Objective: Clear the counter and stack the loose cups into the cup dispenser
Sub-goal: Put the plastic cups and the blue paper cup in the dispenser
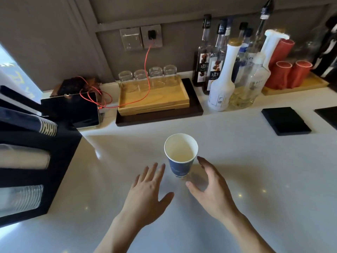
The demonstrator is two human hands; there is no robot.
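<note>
A single paper cup, blue outside and white within, stood upright and empty near the middle of the white worktop; both bare hands hovered on the near side of it, one to each flank; the left hand lay flat with fingers spread, its fingertips just beside the cup's lower wall, holding nothing; the right hand was cupped wide, thumb and fingers apart around the cup's right side, its grip open and empty, and whether any fingertip touched the cup I could not tell; at the left edge stood the black cup dispenser, with stacked cups lying sideways in its openings; behind it sat a dark tablet with a red cable running up to a wall socket; further back a wooden tray on a dark tray carried four upturned glasses along its far edge; to the right clustered syrup bottles and a white bottle, then red cups on another wooden tray; a black square mat lay on the worktop well apart from the paper cup.
</note>
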